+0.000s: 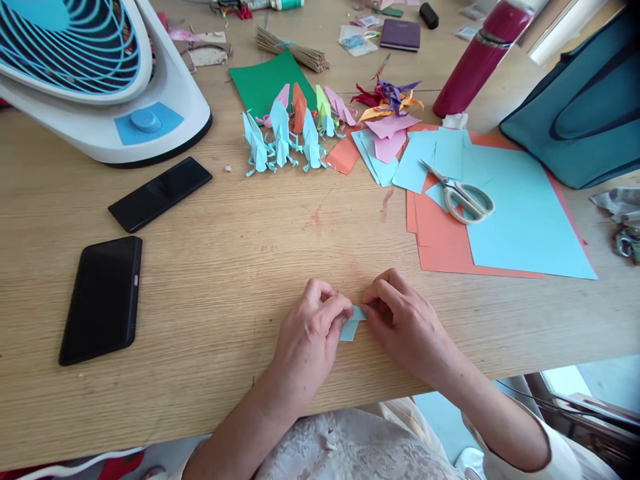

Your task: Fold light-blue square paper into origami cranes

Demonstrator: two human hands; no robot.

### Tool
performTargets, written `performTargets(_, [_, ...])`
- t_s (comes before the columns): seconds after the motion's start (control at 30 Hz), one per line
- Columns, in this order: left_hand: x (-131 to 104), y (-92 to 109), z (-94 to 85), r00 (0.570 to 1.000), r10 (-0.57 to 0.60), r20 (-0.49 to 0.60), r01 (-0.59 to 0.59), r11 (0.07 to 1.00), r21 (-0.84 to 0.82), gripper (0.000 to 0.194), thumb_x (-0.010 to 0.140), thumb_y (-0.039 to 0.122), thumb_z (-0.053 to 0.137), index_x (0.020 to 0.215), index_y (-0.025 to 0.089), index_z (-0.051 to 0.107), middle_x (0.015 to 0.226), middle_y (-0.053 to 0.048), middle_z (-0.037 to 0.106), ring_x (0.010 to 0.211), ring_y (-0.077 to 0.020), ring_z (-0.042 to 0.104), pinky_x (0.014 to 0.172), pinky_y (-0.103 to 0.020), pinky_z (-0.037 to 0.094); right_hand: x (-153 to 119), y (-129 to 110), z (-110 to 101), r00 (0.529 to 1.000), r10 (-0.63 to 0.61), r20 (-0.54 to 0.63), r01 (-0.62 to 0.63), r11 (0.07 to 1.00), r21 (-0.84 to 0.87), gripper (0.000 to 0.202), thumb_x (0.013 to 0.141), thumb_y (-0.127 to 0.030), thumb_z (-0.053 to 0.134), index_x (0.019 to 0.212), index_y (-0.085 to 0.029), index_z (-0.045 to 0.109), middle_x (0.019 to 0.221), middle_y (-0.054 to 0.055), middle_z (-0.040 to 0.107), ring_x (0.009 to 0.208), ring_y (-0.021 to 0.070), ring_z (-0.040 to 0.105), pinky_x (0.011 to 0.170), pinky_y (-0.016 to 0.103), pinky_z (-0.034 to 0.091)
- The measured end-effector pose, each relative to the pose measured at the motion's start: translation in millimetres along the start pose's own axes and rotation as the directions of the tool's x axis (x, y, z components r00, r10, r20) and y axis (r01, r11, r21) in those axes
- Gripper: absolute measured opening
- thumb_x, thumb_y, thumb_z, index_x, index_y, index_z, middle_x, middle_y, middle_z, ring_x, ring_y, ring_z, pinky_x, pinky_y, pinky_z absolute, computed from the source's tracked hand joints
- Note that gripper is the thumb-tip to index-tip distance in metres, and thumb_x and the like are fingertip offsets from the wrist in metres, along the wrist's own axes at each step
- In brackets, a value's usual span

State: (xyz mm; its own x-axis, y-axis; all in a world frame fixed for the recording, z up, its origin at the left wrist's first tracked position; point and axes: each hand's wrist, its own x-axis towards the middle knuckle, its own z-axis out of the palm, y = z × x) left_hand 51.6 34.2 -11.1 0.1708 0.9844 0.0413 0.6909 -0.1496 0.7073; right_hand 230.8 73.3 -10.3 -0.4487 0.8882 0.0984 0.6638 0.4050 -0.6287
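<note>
A small folded piece of light blue paper (pixel 351 327) lies low on the wooden table, between my two hands. My left hand (pixel 317 327) pinches its left side, with the fingers partly covering it. At the paper's right end, my right hand (pixel 397 317) has thumb and forefinger closed on the edge. Folded paper figures (pixel 281 137) in light blue, pink, orange and green stand farther back. To the right, white-handled scissors (pixel 463 197) rest on light blue sheets (pixel 525 213) and orange sheets (pixel 443 240).
Two black phones (pixel 103 300) (pixel 160 193) lie at the left, near a white and blue fan (pixel 150 123). At the back right are a dark pink flask (pixel 480 60) and a teal bag (pixel 575 127). A green sheet (pixel 265 80) lies behind the figures.
</note>
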Motion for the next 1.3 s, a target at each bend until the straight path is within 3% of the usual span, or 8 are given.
performTargets(0.23, [1,-1,-0.4,0.999,0.029,0.038,-0.030,0.999,0.041,0.027,0.086,-0.001,0.048,0.090,0.021,0.064,0.099,-0.003,0.052,0.087,-0.0154,0.058,0.077,-0.029,0.049,1,2,1,1.000,-0.007,0.003,0.007,1.000,0.019,0.014,0.086,-0.008,0.056,0.080,-0.021,0.054,0.086,0.002,0.053,0.070,0.0140,0.053,0.063,0.027,0.041])
performTargets(0.43, [4,-1,-2.3,0.997,0.048,0.059,-0.054,0.994,0.096,0.028,0.085,-0.001,0.048,0.091,0.022,0.065,0.101,-0.003,0.053,0.091,-0.0166,0.060,0.083,-0.031,0.051,-7,3,-4,0.991,-0.129,-0.034,0.131,0.991,0.032,0.015,0.091,-0.008,0.050,0.088,-0.020,0.060,0.090,0.004,0.057,0.076,0.0151,0.056,0.068,0.028,0.045])
performTargets(0.5, [4,-2,-1.8,0.996,0.056,0.064,-0.062,0.993,0.099,0.026,0.086,0.001,0.050,0.091,0.022,0.065,0.101,-0.003,0.053,0.092,-0.0168,0.061,0.083,-0.031,0.051,-13,6,-8,0.967,-0.253,-0.025,0.253,0.968,0.002,0.019,0.095,-0.011,0.046,0.097,-0.020,0.063,0.095,0.007,0.060,0.083,0.0169,0.058,0.075,0.031,0.047])
performTargets(0.63, [5,-5,-0.5,0.997,0.056,0.061,-0.063,0.992,0.110,0.022,0.087,0.003,0.053,0.092,0.020,0.066,0.102,-0.003,0.054,0.091,-0.0173,0.062,0.084,-0.033,0.052,-19,14,-14,0.856,-0.506,0.103,0.516,0.840,-0.166,0.033,0.099,-0.012,0.042,0.123,-0.020,0.062,0.107,0.011,0.066,0.093,0.0209,0.059,0.081,0.038,0.047])
performTargets(0.73, [6,-5,-1.1,0.997,0.044,0.065,-0.052,0.992,0.115,0.020,0.086,0.005,0.056,0.092,0.021,0.066,0.104,-0.003,0.055,0.092,-0.0173,0.062,0.086,-0.033,0.052,-20,20,-16,0.790,-0.575,0.213,0.613,0.746,-0.260,0.038,0.100,-0.014,0.041,0.134,-0.018,0.056,0.112,0.013,0.067,0.096,0.0233,0.059,0.081,0.040,0.047])
performTargets(0.93, [9,-2,-8.7,0.992,0.009,0.123,-0.022,0.994,0.106,0.020,0.086,0.006,0.057,0.095,0.022,0.064,0.107,-0.003,0.056,0.095,-0.0181,0.062,0.086,-0.032,0.051,-15,30,-26,0.710,-0.616,0.343,0.704,0.643,-0.302,0.035,0.100,-0.016,0.043,0.132,-0.014,0.057,0.122,0.015,0.064,0.099,0.0247,0.058,0.082,0.041,0.048])
performTargets(1.3, [12,-4,-10.6,0.985,-0.002,0.170,-0.023,0.990,0.143,0.023,0.084,0.006,0.052,0.086,0.024,0.067,0.104,-0.001,0.054,0.087,-0.0146,0.061,0.075,-0.026,0.046,-16,36,-37,0.704,-0.622,0.342,0.710,0.615,-0.343,0.031,0.101,-0.014,0.040,0.126,-0.013,0.059,0.119,0.015,0.064,0.097,0.0220,0.058,0.081,0.038,0.045])
